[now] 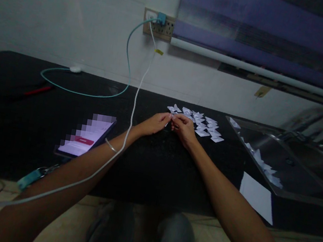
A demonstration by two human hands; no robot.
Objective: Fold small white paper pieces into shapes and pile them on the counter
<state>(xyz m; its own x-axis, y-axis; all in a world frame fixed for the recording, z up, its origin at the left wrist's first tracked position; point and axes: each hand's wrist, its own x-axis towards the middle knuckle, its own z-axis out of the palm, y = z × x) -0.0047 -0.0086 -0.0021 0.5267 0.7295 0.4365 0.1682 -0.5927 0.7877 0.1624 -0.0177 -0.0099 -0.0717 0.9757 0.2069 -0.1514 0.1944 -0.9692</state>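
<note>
My left hand [156, 122] and my right hand [182, 127] meet over the black countertop [148, 164], fingers pinched together on a small white paper piece [170, 118] held between them. Just beyond the hands lies a cluster of several small folded white paper pieces [204, 124]. A thin bangle sits on my left wrist.
A lit phone [87, 137] lies left of my left arm. A white cable [135, 104] and a teal cable [92, 93] run from the wall socket [160, 24]. A steel sink [290, 162] with paper scraps is at right, a white sheet [256, 196] beside it. Keys [34, 176] at the counter edge.
</note>
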